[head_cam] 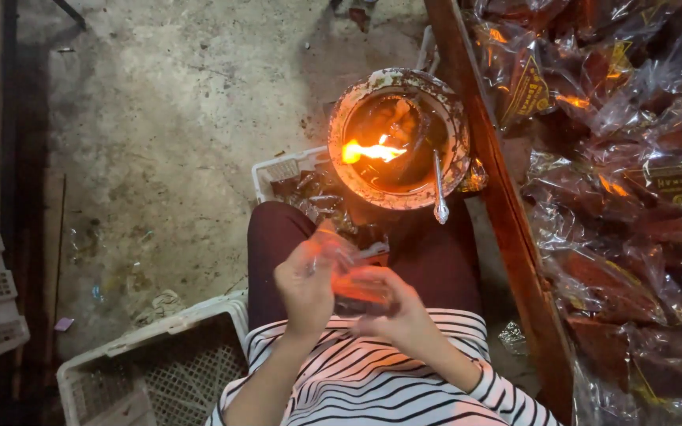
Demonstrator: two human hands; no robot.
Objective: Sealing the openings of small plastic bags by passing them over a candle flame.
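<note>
Packing work appears well under way, judging by the heap of filled clear bags [633,197] piled on the right behind a wooden beam [499,197]. Both hands meet over the lap on one small clear packet [349,272], which glows orange in the firelight. Left hand [305,288] grips the packet's upper left part with fingers closed around the film; right hand [396,315] holds its lower right side from beneath, fingers curled on it. Whether the packet's mouth is already closed cannot be told; motion blur hides the edge. Packet sits between the two hands, touching both, near the body and well short of the flame. Directly ahead stands a round, worn pot [396,138] with a small flame [369,150] burning inside, and metal tongs [438,185] rest on its rim. White plastic crates [159,363] stand at lower left on the concrete floor [159,118], another behind the pot. By this evidence, the packet in hand is unfinished and not yet added to the heap.
</note>
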